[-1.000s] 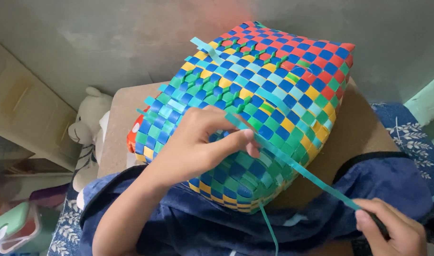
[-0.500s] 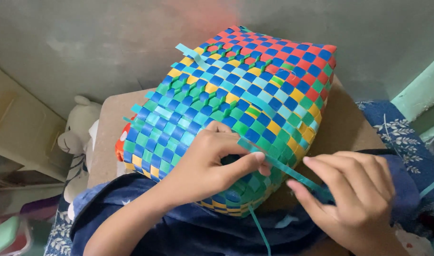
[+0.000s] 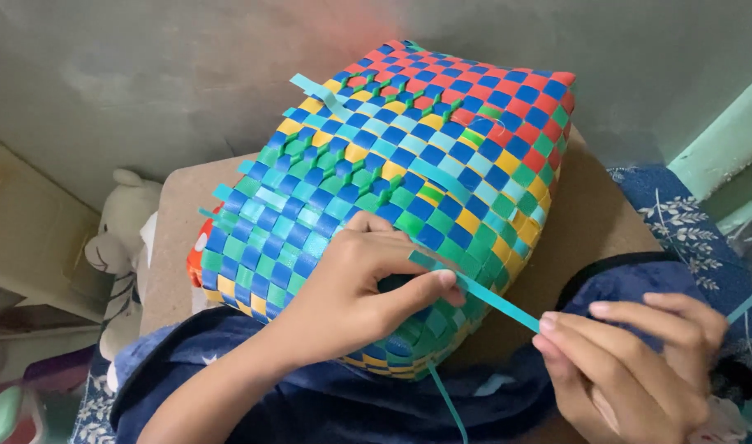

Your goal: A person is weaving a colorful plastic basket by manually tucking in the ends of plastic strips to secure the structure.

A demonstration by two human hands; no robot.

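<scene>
woven basket [image 3: 409, 189] on lap, teal strip [image 3: 487, 296] held taut.

left hand [image 3: 355, 300] lies flat on the basket's near side, fingers spread, thumb pressing the strip where it leaves the weave. right hand [image 3: 639, 370] pinches the strip's free end between thumb and forefinger, just right of the basket. brown board [image 3: 590, 214] lies beneath; plush toy [image 3: 125, 230] at left.
</scene>
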